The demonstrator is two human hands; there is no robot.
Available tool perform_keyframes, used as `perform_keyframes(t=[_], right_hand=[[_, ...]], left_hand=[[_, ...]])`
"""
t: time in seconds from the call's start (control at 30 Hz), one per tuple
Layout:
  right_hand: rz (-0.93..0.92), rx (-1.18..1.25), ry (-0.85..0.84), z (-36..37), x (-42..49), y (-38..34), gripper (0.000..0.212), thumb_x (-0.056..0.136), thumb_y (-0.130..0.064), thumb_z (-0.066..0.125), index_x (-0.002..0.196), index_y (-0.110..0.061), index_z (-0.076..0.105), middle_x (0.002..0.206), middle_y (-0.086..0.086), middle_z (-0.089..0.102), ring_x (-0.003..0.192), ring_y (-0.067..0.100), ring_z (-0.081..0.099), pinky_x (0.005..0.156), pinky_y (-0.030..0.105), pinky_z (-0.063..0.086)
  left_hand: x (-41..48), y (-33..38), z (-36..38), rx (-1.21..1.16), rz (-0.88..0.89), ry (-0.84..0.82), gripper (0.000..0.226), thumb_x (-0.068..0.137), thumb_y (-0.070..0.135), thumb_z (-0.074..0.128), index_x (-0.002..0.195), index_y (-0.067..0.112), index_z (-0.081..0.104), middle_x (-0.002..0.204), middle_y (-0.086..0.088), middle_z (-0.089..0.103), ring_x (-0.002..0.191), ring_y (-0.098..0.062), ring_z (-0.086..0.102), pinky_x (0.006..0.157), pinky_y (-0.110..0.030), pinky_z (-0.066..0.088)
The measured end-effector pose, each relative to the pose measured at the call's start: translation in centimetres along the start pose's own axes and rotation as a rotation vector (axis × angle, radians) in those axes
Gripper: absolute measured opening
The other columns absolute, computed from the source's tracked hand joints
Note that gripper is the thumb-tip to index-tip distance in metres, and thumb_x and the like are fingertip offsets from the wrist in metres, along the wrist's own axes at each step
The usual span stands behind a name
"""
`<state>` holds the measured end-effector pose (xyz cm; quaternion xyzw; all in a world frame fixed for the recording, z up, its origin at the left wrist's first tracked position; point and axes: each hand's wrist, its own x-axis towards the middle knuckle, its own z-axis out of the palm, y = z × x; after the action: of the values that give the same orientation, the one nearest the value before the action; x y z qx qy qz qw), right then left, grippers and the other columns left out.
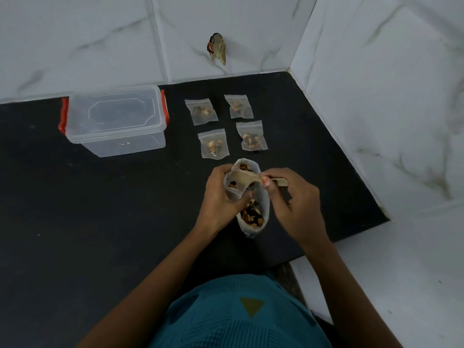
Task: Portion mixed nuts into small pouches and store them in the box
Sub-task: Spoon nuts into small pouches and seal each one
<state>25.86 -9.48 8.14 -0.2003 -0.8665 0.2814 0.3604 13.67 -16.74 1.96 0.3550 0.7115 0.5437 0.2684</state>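
Black counter [75, 222], box [115, 121] sticker [124, 143] apparently unreadable.

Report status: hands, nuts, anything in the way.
Left hand grips nut bag; right hand pinches scoop in its mouth. Four pouches filled, beside the box, lid on. Nothing blocking.

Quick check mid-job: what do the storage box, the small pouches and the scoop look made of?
Storage box: clear, glossy rigid plastic, with the dark counter showing through. Its red clips are likely plastic too.
Small pouches: thin see-through plastic film, with the nuts visible inside.
Scoop: matte beige, probably wood or stiff paper; too blurred to settle.
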Motion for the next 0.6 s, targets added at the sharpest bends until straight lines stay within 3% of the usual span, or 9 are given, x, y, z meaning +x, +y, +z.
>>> perform_keyframes(t=[0.17,0.27,0.33,0.5,0.6], right_hand=[[-0.019,0.042,0.086,-0.4,0.0,-0.2,0.027,0.092,-0.021,0.047,0.096,0.002,0.061,0.086,0.003,0.062,0.081,0.0,0.057,0.073,0.01,0.047],[0.106,0.135,0.243,-1.0,0.2,0.1,0.017,0.09,-0.016,0.046,0.099,-0.007,0.056,0.082,-0.003,0.059,0.075,-0.008,0.057,0.068,0.009,0.047],[0.197,0.145,0.288,-1.3,0.1,0.7,0.016,0.09,-0.017,0.044,0.098,-0.01,0.055,0.077,-0.01,0.058,0.07,-0.006,0.057,0.064,0.01,0.047],[0.29,0.023,0.087,0.1,-1.8,2.9,0.023,0.089,-0.023,0.043,0.097,-0.01,0.059,0.079,-0.009,0.055,0.069,-0.007,0.056,0.064,0.006,0.044],[0.337,-0.065,-0.039,1.5,-3.3,4.0,0.02,0.09,-0.016,0.048,0.098,-0.003,0.061,0.084,0.0,0.06,0.072,-0.003,0.056,0.068,0.009,0.046]], left_hand=[[-0.1,0.1,-0.2,-0.074,-0.023,-0.009,0.057,0.071,0.014,0.077,0.116,0.025,0.044,0.117,0.008,0.05,0.11,0.0,0.049,0.084,-0.003,0.039],[-0.5,0.2,-0.4,-0.141,-0.024,0.016,0.057,0.073,0.008,0.074,0.106,0.04,0.04,0.113,0.018,0.049,0.109,0.003,0.049,0.089,-0.011,0.043],[-0.8,-0.1,-0.4,-0.143,-0.029,0.002,0.056,0.075,0.009,0.073,0.106,0.04,0.039,0.113,0.021,0.048,0.107,0.01,0.048,0.09,-0.015,0.044],[-1.2,-1.4,-0.6,-0.142,-0.102,0.008,0.053,0.075,0.012,0.073,0.114,0.026,0.04,0.111,0.023,0.047,0.103,0.012,0.048,0.089,-0.018,0.044],[-1.4,-2.0,-1.0,-0.11,-0.114,-0.002,0.051,0.075,0.013,0.073,0.112,0.026,0.04,0.109,0.023,0.047,0.098,0.019,0.047,0.082,-0.006,0.043]])
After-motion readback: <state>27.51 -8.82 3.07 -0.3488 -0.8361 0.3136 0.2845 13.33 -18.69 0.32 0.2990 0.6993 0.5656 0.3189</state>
